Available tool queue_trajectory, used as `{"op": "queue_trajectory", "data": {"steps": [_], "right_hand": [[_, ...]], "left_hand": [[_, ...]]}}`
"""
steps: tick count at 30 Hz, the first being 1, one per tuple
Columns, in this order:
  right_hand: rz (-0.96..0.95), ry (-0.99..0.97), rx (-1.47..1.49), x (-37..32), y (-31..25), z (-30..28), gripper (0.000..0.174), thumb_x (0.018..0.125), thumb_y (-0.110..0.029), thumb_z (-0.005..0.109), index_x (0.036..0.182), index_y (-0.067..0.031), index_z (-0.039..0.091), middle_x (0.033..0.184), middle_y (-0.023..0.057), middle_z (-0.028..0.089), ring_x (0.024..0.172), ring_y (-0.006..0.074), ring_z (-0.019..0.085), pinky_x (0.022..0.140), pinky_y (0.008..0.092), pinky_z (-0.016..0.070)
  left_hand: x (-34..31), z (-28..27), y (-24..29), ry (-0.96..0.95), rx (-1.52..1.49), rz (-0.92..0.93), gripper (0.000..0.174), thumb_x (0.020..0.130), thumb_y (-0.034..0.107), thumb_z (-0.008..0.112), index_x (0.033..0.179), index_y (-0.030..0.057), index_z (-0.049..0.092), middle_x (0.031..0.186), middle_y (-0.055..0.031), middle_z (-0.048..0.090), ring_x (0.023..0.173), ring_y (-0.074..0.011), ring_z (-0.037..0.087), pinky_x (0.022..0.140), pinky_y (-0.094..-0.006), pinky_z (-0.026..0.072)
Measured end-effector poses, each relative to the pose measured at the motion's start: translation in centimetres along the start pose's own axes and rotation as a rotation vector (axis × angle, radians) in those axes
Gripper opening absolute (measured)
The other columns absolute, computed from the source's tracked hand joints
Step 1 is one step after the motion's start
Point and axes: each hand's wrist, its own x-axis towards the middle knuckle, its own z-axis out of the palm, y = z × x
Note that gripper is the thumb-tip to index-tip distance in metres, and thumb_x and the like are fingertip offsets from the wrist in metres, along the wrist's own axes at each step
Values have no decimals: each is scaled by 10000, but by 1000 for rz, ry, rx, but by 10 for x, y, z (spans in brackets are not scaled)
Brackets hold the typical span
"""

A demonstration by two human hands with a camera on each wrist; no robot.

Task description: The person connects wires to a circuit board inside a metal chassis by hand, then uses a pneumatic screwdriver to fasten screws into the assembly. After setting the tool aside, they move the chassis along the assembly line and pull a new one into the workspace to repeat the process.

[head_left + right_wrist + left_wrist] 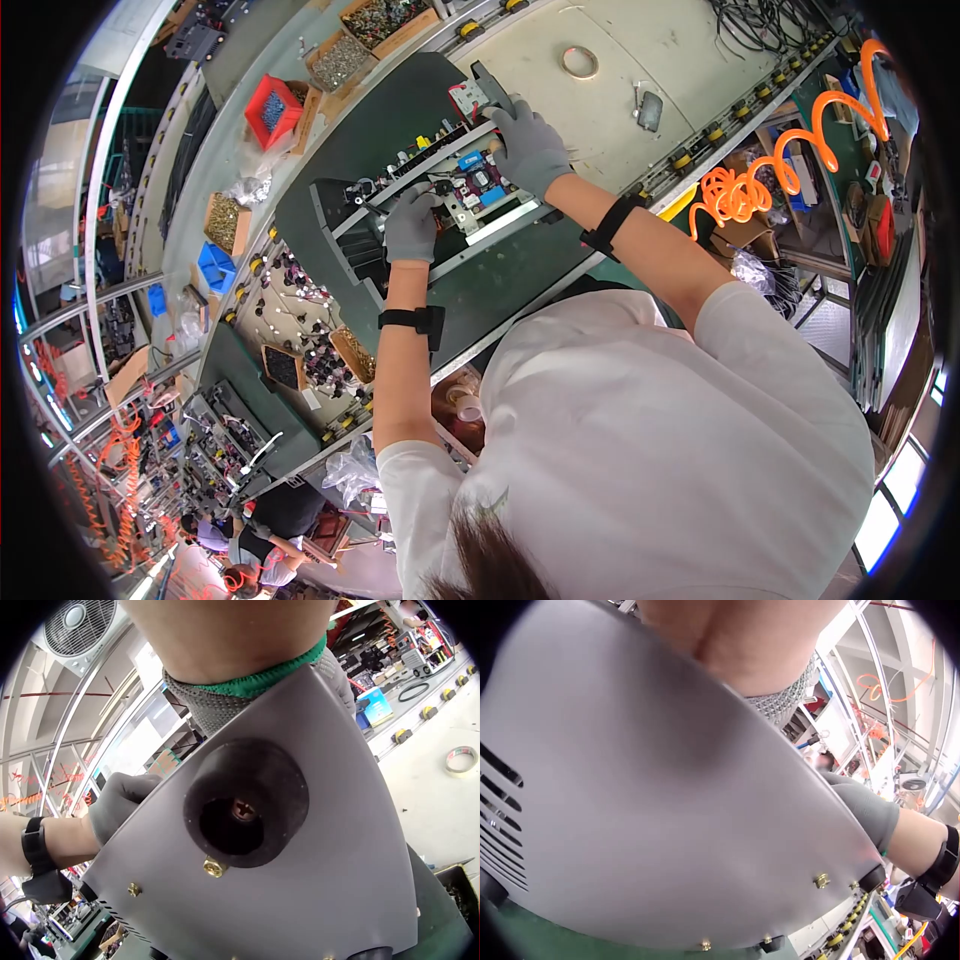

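An open grey metal machine housing [505,222] with circuit boards inside stands tilted on the dark green board [510,270] in the head view. My gloved left hand [410,225] grips its frame, fingers reaching over towards the boards. The gloved right hand [530,145] holds its far end, by a black end piece [490,88]. The left wrist view is mostly filled by the smooth grey panel [667,810] with vent slots and brass screws [822,880]. Close in the right wrist view is a black rubber foot [247,802] on that panel. The panel hides most fingers in the wrist views.
A tape roll [580,62] and a small grey part [648,108] lie on the pale surface beyond. A red bin [273,110] and boxes of small parts [340,62] line the far side. An orange coiled hose [735,195] hangs at the right.
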Motion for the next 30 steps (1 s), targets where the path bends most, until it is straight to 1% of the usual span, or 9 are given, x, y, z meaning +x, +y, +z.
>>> {"op": "queue_trajectory", "data": {"steps": [4, 8, 10, 13, 20, 22, 26, 28, 30], "right_hand": [[0, 11, -6, 0, 0, -1, 472, 747, -197, 595, 1198, -137, 470, 1159, 161, 435, 933, 327, 547, 791, 424, 472], [1, 21, -10, 0, 0, 0, 463, 748, -198, 596, 1192, -134, 477, 1154, 158, 437, 933, 326, 546, 789, 422, 473], [-2, 25, 4, 0, 0, 0, 461, 750, -200, 596, 1191, -134, 479, 1149, 157, 439, 932, 325, 546, 786, 421, 474], [-5, 30, 8, 0, 1, 0, 457, 753, -205, 597, 1190, -135, 482, 1139, 155, 441, 927, 325, 546, 779, 420, 474], [-8, 24, 5, 0, 2, 1, 459, 755, -206, 600, 1193, -140, 480, 1135, 155, 444, 920, 324, 548, 777, 421, 474], [-10, 26, 8, 0, 1, 1, 462, 754, -203, 601, 1195, -142, 478, 1139, 156, 444, 921, 324, 549, 779, 420, 474], [-10, 35, 3, -1, 1, 0, 471, 752, -197, 603, 1202, -147, 474, 1148, 159, 443, 925, 325, 549, 785, 418, 472], [-3, 26, 1, -1, 0, 0, 472, 752, -196, 604, 1203, -148, 473, 1148, 159, 443, 926, 324, 549, 787, 418, 472], [4, 16, -3, -1, 0, -1, 473, 751, -195, 604, 1203, -148, 473, 1148, 159, 443, 927, 324, 548, 788, 418, 472]], "left_hand": [[3, 4, 12, -37, -54, -230, 115, 733, 74, 591, 830, 101, 645, 950, -74, 646, 793, -274, 627, 674, -331, 509], [5, -4, 17, -1, -67, -318, 88, 722, 99, 601, 803, 88, 636, 916, -79, 648, 775, -278, 625, 676, -343, 510], [1, -7, 9, 13, 87, -102, 104, 724, 91, 585, 815, 94, 636, 925, -73, 646, 786, -276, 621, 674, -349, 511], [-3, -6, 0, -37, 182, -10, 133, 720, 80, 577, 836, 111, 635, 958, -61, 641, 815, -269, 616, 676, -354, 513], [0, 3, -2, -103, 329, 6, 191, 706, 65, 586, 887, 102, 635, 1042, -67, 613, 899, -278, 601, 711, -359, 510], [3, -3, 7, -149, 38, -152, 157, 722, 83, 600, 875, 72, 631, 1071, -83, 607, 899, -287, 597, 726, -358, 505], [9, 1, 14, -74, -166, -287, 148, 739, 110, 644, 868, 42, 620, 993, -100, 633, 848, -265, 614, 727, -327, 497], [12, 6, 16, 65, -437, -560, 186, 731, 122, 693, 881, 44, 616, 851, -96, 650, 744, -199, 628, 677, -293, 493], [14, 9, 23, 126, -363, -544, 174, 731, 98, 692, 867, 36, 603, 773, -80, 629, 682, -161, 599, 649, -274, 485]]}}
